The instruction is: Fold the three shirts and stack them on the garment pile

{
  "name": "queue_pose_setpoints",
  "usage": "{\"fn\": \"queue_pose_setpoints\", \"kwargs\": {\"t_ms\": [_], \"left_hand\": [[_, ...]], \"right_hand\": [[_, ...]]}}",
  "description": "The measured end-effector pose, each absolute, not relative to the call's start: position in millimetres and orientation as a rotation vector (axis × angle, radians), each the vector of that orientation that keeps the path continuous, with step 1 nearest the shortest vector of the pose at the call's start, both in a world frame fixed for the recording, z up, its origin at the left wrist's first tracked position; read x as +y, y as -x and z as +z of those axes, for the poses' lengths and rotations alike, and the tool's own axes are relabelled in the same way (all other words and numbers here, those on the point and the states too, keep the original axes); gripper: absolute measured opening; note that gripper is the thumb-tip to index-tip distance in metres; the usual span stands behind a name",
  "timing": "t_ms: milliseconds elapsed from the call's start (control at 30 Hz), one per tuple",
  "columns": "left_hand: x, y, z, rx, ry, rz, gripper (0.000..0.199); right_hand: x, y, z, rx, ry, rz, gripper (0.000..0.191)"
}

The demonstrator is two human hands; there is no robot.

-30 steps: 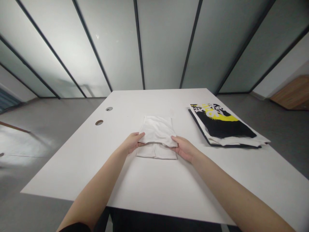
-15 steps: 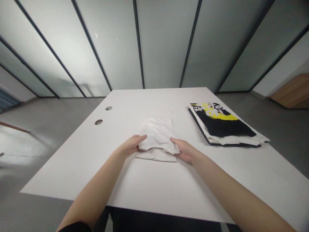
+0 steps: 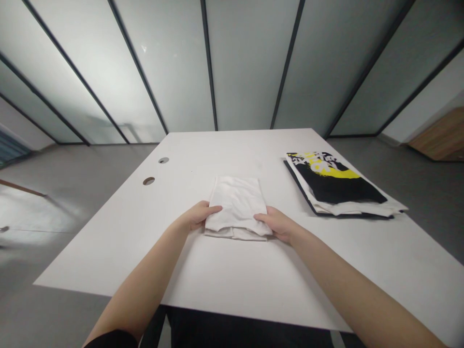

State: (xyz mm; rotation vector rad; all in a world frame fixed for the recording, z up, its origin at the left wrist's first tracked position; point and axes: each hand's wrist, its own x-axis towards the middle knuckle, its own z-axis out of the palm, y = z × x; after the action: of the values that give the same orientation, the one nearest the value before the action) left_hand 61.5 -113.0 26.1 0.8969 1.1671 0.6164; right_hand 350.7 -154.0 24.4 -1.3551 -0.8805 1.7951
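A white folded garment lies in layers on the white table in front of me; its exact kind cannot be made out. My left hand grips its left edge, thumb on top and the other fingers tucked out of sight beneath. At the right edge, my right hand holds the cloth the same way, thumb pressed on the upper layer. Along the near side, the top layer hangs slightly raised over the lower layer, whose hem shows below it.
On the right side of the white table rests a stack of folded clothes, black and white with a yellow print on top. Two round holes pierce the tabletop at left, one of them a cable hole. Frosted glass panels stand behind.
The near edge of the top layer has come down toward me, covering more of the lower layer. Both hands keep their hold, and the right thumb lies slightly farther in.
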Motion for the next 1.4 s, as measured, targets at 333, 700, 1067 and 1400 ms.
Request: {"fn": "queue_pose_setpoints", "kwargs": {"t_ms": [333, 700, 1067, 1400], "left_hand": [[-110, -47, 21, 1.082, -0.974, 0.55, 0.034], [-111, -47, 21, 1.098, -1.182, 0.591, 0.042], [-114, -44, 36, 1.405, -1.502, 0.43, 0.036], [-132, -71, 47, 1.347, -2.6, 0.724, 0.011]], "right_hand": [[-156, -351, 32, -0.782, 1.324, 1.842, 0.019], [-158, -363, 26, -0.941, 1.377, 1.858, 0.021], [-148, -382, 26, -1.388, 1.668, 1.636, 0.032], [-150, -371, 26, -2.031, 1.295, 0.288, 0.017]]}}
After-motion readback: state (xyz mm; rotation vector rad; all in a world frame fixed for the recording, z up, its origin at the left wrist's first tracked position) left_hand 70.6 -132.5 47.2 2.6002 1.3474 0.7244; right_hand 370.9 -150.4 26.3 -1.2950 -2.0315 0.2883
